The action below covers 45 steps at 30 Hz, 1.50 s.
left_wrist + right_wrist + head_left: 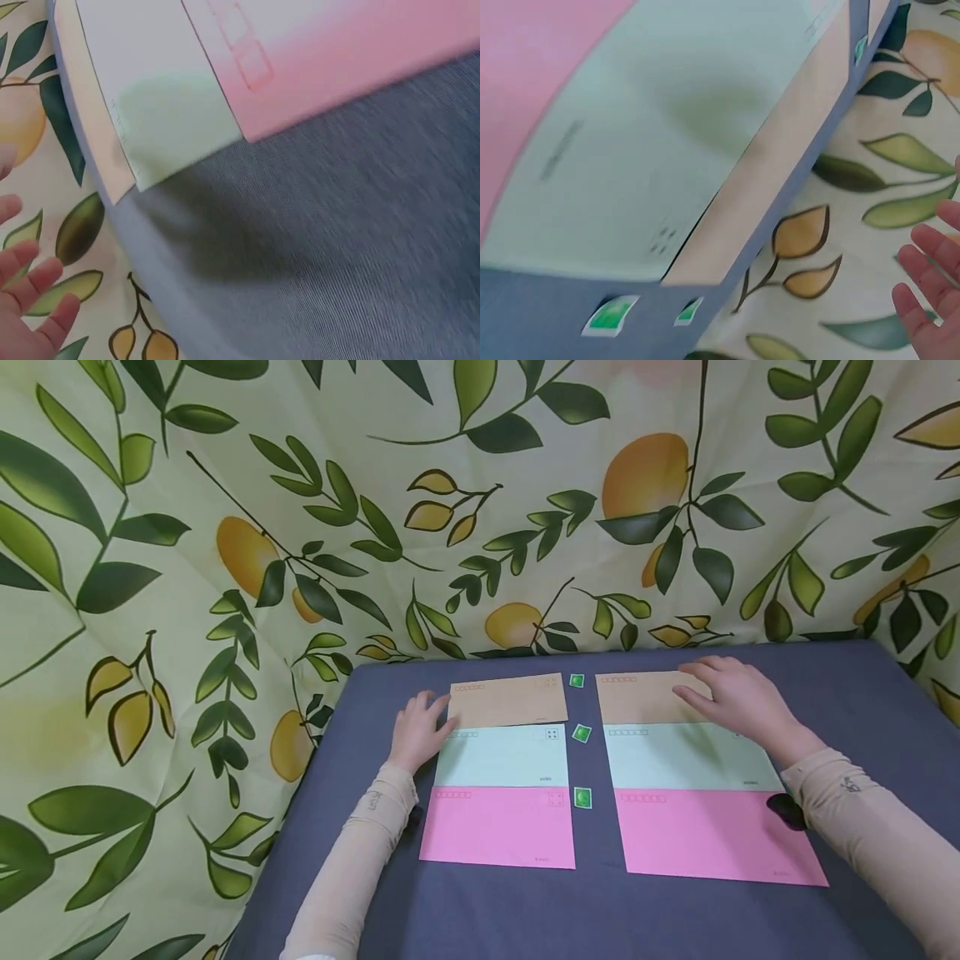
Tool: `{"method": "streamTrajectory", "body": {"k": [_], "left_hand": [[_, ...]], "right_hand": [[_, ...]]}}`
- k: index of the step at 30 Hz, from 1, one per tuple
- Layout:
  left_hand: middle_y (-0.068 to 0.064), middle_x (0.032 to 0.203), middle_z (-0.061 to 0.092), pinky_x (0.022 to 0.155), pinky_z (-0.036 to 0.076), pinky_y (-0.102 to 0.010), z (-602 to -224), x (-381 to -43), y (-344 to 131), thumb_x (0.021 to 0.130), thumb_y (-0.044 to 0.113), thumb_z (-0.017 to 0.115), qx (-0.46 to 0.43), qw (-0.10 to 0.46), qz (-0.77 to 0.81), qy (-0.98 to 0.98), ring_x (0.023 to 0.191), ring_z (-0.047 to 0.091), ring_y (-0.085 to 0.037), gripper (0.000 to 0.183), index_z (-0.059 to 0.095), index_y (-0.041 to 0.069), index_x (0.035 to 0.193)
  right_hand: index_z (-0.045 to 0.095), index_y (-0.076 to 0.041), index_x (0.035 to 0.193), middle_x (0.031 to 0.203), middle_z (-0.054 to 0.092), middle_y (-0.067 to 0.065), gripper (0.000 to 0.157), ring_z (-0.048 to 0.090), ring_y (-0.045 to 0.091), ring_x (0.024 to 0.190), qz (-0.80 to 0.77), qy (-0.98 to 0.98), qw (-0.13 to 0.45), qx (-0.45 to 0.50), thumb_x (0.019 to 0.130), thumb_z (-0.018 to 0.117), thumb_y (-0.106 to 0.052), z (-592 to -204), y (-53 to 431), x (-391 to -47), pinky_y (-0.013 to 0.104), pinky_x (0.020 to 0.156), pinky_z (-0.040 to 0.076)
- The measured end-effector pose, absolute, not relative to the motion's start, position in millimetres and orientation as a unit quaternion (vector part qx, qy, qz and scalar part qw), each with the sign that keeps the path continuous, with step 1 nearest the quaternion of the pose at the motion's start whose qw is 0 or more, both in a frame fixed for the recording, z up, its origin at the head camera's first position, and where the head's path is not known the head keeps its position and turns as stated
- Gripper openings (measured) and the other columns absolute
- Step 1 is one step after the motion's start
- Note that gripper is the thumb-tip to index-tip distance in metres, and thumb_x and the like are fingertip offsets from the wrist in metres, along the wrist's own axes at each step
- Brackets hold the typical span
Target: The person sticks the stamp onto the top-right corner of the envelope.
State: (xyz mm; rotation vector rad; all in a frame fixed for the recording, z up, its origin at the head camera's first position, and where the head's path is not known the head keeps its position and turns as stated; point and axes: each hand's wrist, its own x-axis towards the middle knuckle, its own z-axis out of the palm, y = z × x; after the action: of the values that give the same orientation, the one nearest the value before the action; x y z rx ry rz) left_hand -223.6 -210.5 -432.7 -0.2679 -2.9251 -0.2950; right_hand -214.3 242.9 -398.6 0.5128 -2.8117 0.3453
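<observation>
My left hand (420,732), fingers spread, is at the left edge of a brown envelope (510,702); contact cannot be told. Below that envelope lie a mint envelope (498,760) and a pink envelope (495,827). Over a second brown envelope (637,693) hovers my right hand (738,702), holding nothing, its shadow falling on the mint envelope (660,756) beneath. Another pink envelope (712,835) completes the right column. Between the columns lie green stamps (582,797). The right wrist view shows more green stamps (610,316) beyond the right column, hidden by my arm in the head view.
Dark blue cloth (510,910) covers the table. A leaf-and-fruit patterned curtain (420,610) hangs along its back and left sides. Dark objects (787,811) sit under both wrists.
</observation>
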Motion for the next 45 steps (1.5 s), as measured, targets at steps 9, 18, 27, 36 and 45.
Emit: {"method": "streamTrajectory", "body": {"k": [9, 18, 27, 36, 45], "left_hand": [[-0.017, 0.127, 0.053, 0.092, 0.041, -0.053, -445.5, -234.7, -203.4, 0.091, 0.039, 0.056, -0.024, 0.039, -0.151, -0.988, 0.115, 0.050, -0.034, 0.047, 0.055, 0.013, 0.130], [-0.018, 0.139, 0.044, 0.100, 0.033, -0.058, -456.3, -247.3, -206.2, 0.090, 0.042, 0.055, 0.024, -0.013, -0.188, -0.982, 0.129, 0.040, -0.037, 0.055, 0.048, 0.013, 0.136], [-0.011, 0.151, 0.033, 0.104, 0.027, -0.061, -470.8, -256.0, -208.2, 0.088, 0.051, 0.054, 0.014, -0.040, -0.162, -0.986, 0.137, 0.031, -0.038, 0.067, 0.039, 0.015, 0.143], [-0.008, 0.148, 0.039, 0.103, 0.027, -0.061, -465.1, -259.4, -208.7, 0.085, 0.051, 0.059, 0.022, -0.040, -0.150, -0.988, 0.136, 0.031, -0.037, 0.066, 0.045, 0.015, 0.139], [-0.007, 0.148, 0.039, 0.103, 0.030, -0.060, -461.6, -257.0, -204.3, 0.087, 0.051, 0.057, 0.020, -0.064, -0.118, -0.991, 0.136, 0.032, -0.037, 0.065, 0.045, 0.015, 0.139]], "right_hand": [[0.063, -0.001, 0.113, 0.115, 0.062, 0.022, 0.037, 0.054, 0.041, 0.109, 0.160, -0.967, 0.086, 0.179, 0.090, 0.059, -0.029, -402.8, 209.3, -241.9, 0.057, 0.090, 0.042], [0.062, 0.001, 0.115, 0.112, 0.062, 0.020, 0.037, 0.059, 0.035, 0.103, 0.209, -0.961, 0.037, 0.175, 0.090, 0.058, -0.026, -410.3, 173.3, -276.9, 0.050, 0.086, 0.047], [0.062, 0.004, 0.112, 0.103, 0.063, 0.020, 0.031, 0.057, 0.030, 0.093, 0.252, -0.956, -0.002, 0.149, 0.090, 0.058, -0.017, -429.0, 143.1, -297.3, 0.045, 0.083, 0.047], [0.060, 0.008, 0.113, 0.108, 0.061, 0.025, 0.031, 0.056, 0.035, 0.098, 0.314, -0.943, 0.002, 0.109, 0.089, 0.057, -0.012, -451.9, 123.5, -306.9, 0.047, 0.087, 0.045], [0.059, 0.011, 0.112, 0.107, 0.058, 0.028, 0.033, 0.056, 0.039, 0.100, 0.303, -0.948, 0.022, 0.092, 0.089, 0.056, -0.013, -474.5, 116.5, -310.2, 0.050, 0.089, 0.043]]}}
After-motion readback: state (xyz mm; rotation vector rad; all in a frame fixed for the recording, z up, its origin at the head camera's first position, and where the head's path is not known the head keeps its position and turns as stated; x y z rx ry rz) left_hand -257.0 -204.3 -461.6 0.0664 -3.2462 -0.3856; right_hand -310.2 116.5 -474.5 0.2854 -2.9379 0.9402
